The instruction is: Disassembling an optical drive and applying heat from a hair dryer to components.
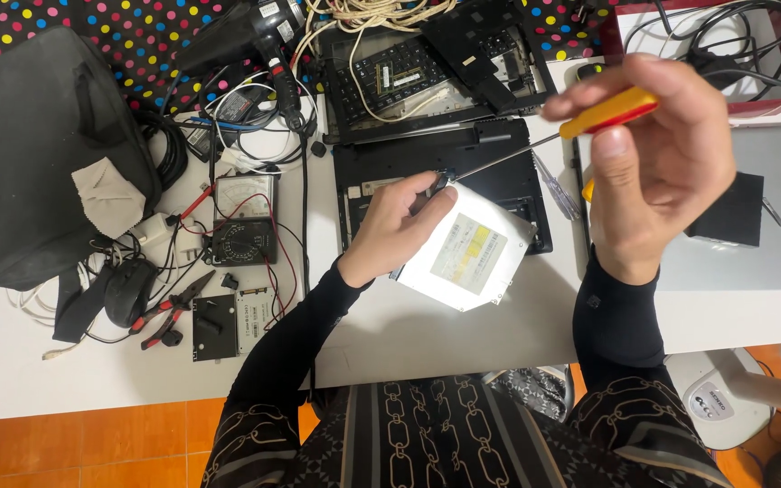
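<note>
My left hand (397,228) grips the edge of a flat silver optical drive (465,258) with a pale label, holding it tilted above the white table (427,325). My right hand (657,154) is closed around a screwdriver (589,122) with a yellow and red handle. Its thin metal shaft points left and down, and the tip meets the drive's upper corner beside my left fingers. Behind the drive lies an opened black laptop base (445,172), partly hidden by the drive and my left hand.
A black bag (38,154) lies at the left. Beside it are tangled cables, a multimeter (244,226), red-handled pliers (169,312), a mouse (128,291) and a small drive board (228,321). A heat gun (246,41) and another dismantled laptop (427,63) lie behind. A grey laptop (770,217) sits right.
</note>
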